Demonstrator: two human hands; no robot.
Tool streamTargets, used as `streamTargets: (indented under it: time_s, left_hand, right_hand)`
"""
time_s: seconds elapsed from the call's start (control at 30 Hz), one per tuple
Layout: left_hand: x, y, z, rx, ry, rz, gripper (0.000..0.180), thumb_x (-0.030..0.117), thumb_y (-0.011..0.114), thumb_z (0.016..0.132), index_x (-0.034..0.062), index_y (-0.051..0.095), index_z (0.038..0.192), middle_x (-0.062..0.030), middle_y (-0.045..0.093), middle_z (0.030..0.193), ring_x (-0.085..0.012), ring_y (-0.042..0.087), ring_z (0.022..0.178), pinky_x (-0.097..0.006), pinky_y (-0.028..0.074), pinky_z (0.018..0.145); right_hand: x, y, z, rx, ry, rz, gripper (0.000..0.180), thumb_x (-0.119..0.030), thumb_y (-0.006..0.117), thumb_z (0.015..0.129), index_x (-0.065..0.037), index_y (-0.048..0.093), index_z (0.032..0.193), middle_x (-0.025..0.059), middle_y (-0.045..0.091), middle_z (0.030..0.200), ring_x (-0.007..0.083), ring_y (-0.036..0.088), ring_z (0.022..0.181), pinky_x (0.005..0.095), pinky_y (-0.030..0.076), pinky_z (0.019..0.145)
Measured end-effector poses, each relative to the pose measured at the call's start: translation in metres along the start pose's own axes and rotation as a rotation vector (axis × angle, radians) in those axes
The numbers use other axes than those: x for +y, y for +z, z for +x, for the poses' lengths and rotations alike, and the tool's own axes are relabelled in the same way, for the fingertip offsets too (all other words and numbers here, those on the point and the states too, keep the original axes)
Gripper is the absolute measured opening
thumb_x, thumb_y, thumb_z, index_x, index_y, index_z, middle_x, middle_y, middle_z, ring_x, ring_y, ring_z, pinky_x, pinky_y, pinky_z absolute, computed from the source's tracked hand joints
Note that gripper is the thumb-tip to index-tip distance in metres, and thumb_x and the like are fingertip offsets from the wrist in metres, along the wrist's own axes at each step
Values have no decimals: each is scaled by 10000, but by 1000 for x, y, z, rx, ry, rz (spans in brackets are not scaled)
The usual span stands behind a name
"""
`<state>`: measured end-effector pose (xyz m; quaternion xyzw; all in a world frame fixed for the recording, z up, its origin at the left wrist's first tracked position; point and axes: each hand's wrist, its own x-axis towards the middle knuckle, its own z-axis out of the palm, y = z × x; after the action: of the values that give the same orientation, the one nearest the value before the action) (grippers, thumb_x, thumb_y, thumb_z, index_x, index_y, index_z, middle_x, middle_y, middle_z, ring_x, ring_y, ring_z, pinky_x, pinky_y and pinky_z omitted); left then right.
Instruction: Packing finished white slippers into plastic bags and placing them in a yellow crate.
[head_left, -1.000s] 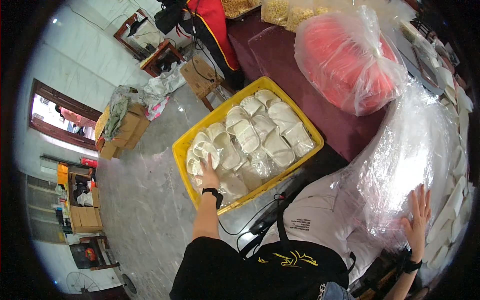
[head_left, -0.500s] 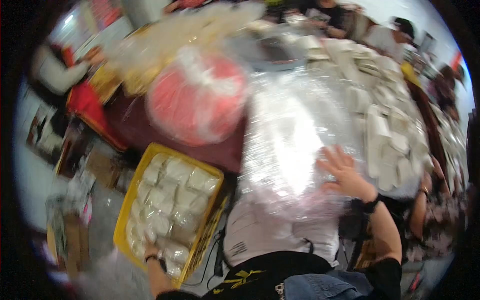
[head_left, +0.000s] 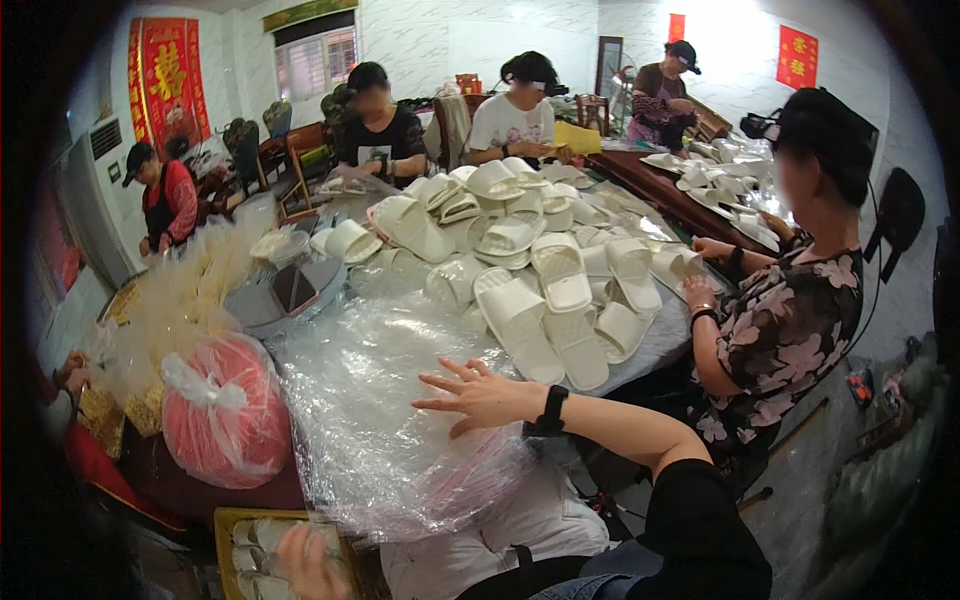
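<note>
- One tied clear bag (head_left: 225,425) with pinkish-red contents is set at the left on a dark red tabletop (head_left: 165,485).
- Below it, at the lower edge, a yellow crate (head_left: 224,545) is seen, with white slippers held inside.
- Over the crate the left hand (head_left: 312,563) is placed, blurred and partly cut off; whether anything is gripped by it cannot be told.
- In the middle, clear plastic film (head_left: 390,350) is spread in a loose, crinkled pile.
- Over its right side the right hand (head_left: 483,394) is stretched, fingers spread wide, nothing gripped.
- Beyond it, white open-toed slippers (head_left: 563,275) are heaped.
- At the right, beside that heap, the hands of a co-worker (head_left: 785,330) in a floral top are held.
</note>
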<state>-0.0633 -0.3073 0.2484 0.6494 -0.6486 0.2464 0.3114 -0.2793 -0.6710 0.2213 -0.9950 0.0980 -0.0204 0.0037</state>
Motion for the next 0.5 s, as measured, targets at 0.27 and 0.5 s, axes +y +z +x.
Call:
streamTargets:
  time_s: [0.27, 0.5]
  left_hand:
    - [26, 125, 87, -504, 34, -144, 607, 312, 769, 858, 87, 586, 1391, -250, 441, 1529, -477, 363, 1441, -650, 261, 1156]
    - [13, 153, 81, -583, -5, -86, 622, 383, 759, 866, 149, 581, 1414, -234, 403, 1566, -465, 313, 1475, -688, 224, 1151]
  right_hand:
    - [41, -26, -32, 319, 78, 138, 642, -455, 680, 932, -204, 492, 1492, 160, 335, 1629, 400, 332, 1480, 573, 345, 1146]
    - [171, -47, -107, 602, 663, 221, 359, -175, 674, 892, -66, 707, 1232, 271, 564, 1404, 448, 530, 1269, 500, 426, 1087]
